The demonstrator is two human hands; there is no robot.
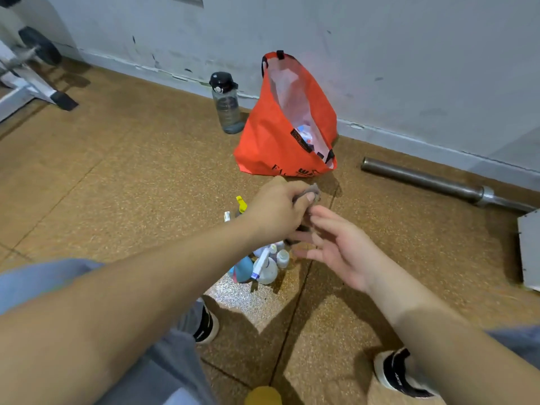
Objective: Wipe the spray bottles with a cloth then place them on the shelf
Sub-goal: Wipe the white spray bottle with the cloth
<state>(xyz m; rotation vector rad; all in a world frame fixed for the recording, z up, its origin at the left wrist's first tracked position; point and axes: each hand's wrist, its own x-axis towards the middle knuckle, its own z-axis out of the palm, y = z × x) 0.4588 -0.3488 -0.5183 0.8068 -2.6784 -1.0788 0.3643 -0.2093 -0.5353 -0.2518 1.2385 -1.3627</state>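
Several spray bottles (pixel 264 268) sit bunched on the floor (pixel 117 171) under both hands. Left hand (pixel 274 209) pinches the cloth (pixel 314 190), right hand (pixel 336 249) hangs open-fingered, so a careless grab probably topples the neighbours.

A bunched grey cloth (pixel 315 189) hangs above white and blue spray bottles (pixel 266 271) clustered on the floor (pixel 140 176).

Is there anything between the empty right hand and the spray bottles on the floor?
Nothing visible does. The right hand hangs open just right of the spray bottles, fingertips toward them. The left hand, gripping the cloth, is above the cluster, not in that path. The shelf is out of view.
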